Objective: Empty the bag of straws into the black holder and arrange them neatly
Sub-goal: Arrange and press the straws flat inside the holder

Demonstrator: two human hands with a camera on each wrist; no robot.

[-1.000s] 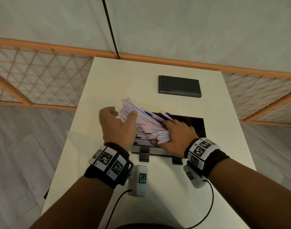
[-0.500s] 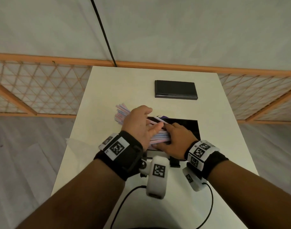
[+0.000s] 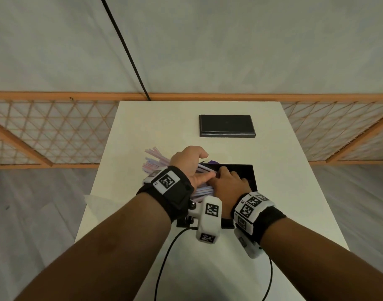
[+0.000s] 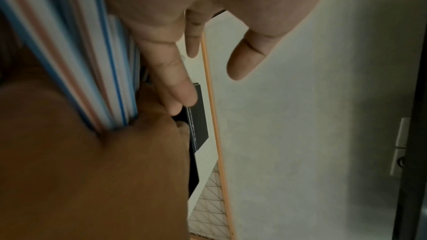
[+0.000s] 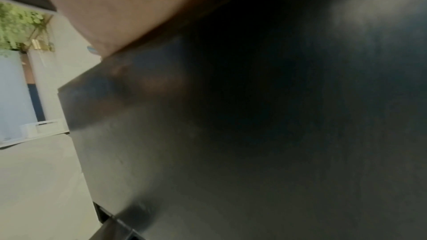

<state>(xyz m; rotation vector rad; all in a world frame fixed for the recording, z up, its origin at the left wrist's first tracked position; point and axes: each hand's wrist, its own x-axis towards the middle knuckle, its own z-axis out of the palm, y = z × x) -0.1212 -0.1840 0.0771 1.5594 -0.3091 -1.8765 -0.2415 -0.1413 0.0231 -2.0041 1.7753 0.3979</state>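
A bundle of pink, blue and white straws (image 3: 152, 158) lies slanted, its left ends fanning out past the black holder (image 3: 245, 172). My left hand (image 3: 192, 160) is laid over the bundle's middle. In the left wrist view its fingers (image 4: 175, 83) lie straight along the straws (image 4: 92, 61) and the thumb sticks out free. My right hand (image 3: 227, 183) sits inside the holder, fingers curled over the straws' right ends; the bundle runs into that hand (image 4: 92, 171). The right wrist view is mostly dark, filled by the holder wall (image 5: 254, 134).
A flat black lid (image 3: 226, 126) lies at the far side of the white table (image 3: 155, 118). A pale crumpled bag (image 3: 97, 202) hangs at the table's left edge. A wooden lattice railing (image 3: 45, 131) runs behind and beside the table.
My left hand has moved from the bundle's left side up over it, close to my right hand. The straws sit lower and farther right in the holder. My head has tilted up.
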